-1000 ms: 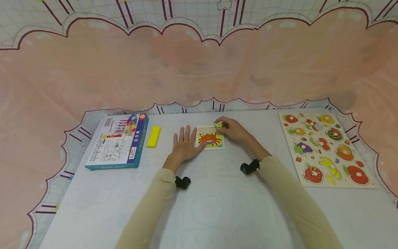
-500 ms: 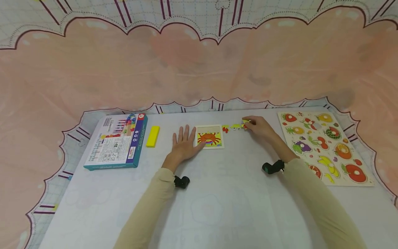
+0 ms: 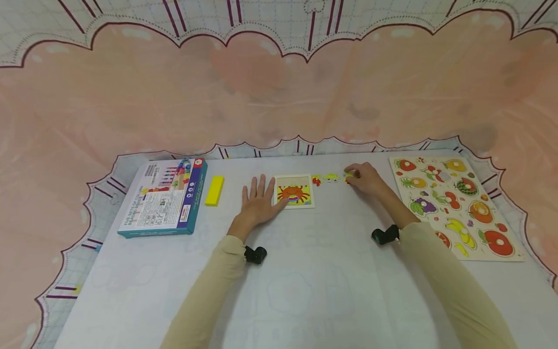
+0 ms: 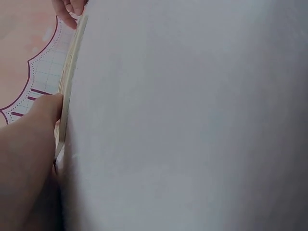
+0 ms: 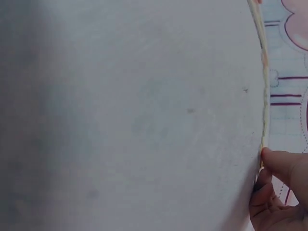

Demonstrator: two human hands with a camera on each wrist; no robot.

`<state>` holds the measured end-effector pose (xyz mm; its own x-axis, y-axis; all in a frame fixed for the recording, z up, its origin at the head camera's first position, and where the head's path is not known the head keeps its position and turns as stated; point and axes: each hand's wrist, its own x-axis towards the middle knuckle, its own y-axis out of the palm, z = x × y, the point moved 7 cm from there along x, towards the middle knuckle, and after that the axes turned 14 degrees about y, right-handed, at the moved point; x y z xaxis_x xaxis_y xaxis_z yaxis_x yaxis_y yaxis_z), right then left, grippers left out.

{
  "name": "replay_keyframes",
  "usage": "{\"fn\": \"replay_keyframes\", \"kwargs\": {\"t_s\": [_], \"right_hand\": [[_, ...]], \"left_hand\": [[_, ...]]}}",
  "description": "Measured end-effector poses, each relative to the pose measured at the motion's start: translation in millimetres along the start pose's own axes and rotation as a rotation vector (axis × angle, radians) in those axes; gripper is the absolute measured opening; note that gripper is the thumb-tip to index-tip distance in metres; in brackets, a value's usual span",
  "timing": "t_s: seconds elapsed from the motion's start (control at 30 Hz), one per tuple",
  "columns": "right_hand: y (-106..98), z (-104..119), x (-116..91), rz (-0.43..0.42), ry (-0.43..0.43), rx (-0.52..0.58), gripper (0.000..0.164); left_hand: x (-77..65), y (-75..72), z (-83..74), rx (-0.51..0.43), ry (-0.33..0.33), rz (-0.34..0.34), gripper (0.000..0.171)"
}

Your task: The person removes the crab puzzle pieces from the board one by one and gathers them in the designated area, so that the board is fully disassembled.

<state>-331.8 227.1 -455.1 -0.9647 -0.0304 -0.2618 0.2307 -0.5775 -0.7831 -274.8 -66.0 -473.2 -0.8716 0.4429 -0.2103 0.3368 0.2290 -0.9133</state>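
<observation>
A small crab jigsaw puzzle in a pale wooden frame (image 3: 311,199) lies at the middle of the table; bare wood shows along its top inside. My left hand (image 3: 258,203) is spread flat beside it, with the thumb over the frame's lower left part. In the left wrist view that thumb (image 4: 50,107) presses on the frame's edge. My right hand (image 3: 365,178) pinches a yellow and red puzzle piece (image 3: 348,178), partly covered by the fingertips. Two more pieces sit between frame and hand: a yellow-red piece (image 3: 316,180) and a yellow-white piece (image 3: 331,178).
At the left stands a flat blue and white box (image 3: 161,198), with a yellow block (image 3: 214,191) to its right. A fruit picture board (image 3: 440,191) lies at the right, its near-left part covered by the right forearm. A patterned cloth hangs behind the table (image 3: 305,271).
The right hand has moved right from the frame's top right corner, and a row of pieces now lies outside the frame. Lately it has shifted slightly further right. The left hand has stayed still.
</observation>
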Motion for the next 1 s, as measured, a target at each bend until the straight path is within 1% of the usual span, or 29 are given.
{"fn": "replay_keyframes", "kwargs": {"t_s": [0.2, 0.37, 0.4, 0.47, 0.6, 0.8, 0.9, 1.0], "right_hand": [[-1, 3, -4, -0.007, 0.0, 0.001, 0.032], [-7, 6, -5, -0.075, 0.009, 0.086, 0.032], [-8, 9, -5, -0.087, 0.008, 0.108, 0.032], [-4, 19, -6, -0.078, -0.003, 0.142, 0.032], [20, 50, -9, 0.012, -0.025, 0.168, 0.03], [62, 95, -12, 0.137, -0.09, 0.134, 0.03], [77, 110, -10, 0.176, -0.117, 0.108, 0.031], [87, 118, -7, 0.187, -0.13, 0.095, 0.031]], "left_hand": [[-0.4, 1.3, 0.8, -0.005, 0.004, -0.012, 0.083], [-0.1, 1.5, 0.4, -0.011, 0.01, -0.01, 0.084], [-0.1, 1.2, 0.4, -0.011, 0.01, -0.013, 0.084], [-0.2, 0.8, 0.6, -0.004, 0.008, -0.015, 0.083], [-1.0, -1.0, 0.2, -0.004, 0.017, -0.031, 0.082], [-0.7, -2.5, -0.5, 0.01, 0.019, -0.04, 0.08], [-0.6, -2.3, -0.5, 0.016, 0.015, -0.031, 0.08], [-1.5, -3.0, -1.2, 0.018, 0.016, -0.021, 0.081]]}}
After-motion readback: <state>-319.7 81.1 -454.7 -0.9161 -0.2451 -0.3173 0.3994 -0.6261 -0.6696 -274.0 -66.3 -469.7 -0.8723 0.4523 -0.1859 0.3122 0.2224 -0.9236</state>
